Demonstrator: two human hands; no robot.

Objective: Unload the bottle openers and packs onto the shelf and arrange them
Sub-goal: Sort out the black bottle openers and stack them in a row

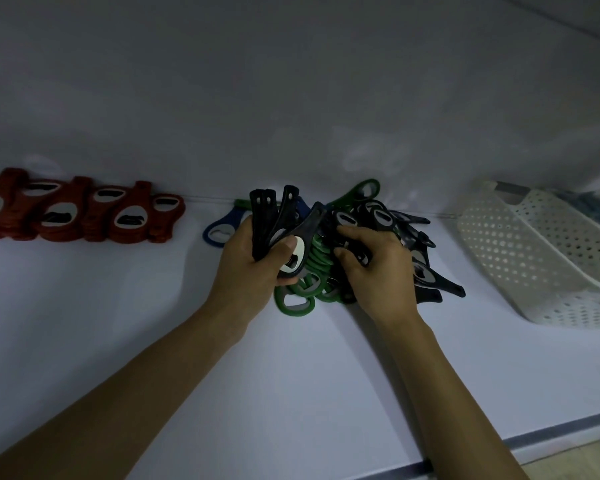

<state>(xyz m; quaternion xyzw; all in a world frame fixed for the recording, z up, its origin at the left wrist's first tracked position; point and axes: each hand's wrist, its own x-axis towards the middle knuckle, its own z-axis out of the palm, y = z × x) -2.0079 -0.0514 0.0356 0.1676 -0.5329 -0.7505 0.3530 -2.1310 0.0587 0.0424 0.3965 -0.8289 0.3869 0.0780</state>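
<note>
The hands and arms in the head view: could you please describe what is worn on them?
The left hand and right hand are bare: no gloves, rings or watch visible. No sleeves show up to the frame edge.

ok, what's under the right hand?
Right hand rests on a mixed pile: green bottle openers and black bottle openers on the shelf. Anything directly beneath the palm is covered.

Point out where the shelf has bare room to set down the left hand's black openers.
Widest bare shelf: between the red opener row and the blue opener by the left hand, running forward to the front edge. A narrower strip lies between the mixed pile and the white basket. The pile itself is crowded.
</note>
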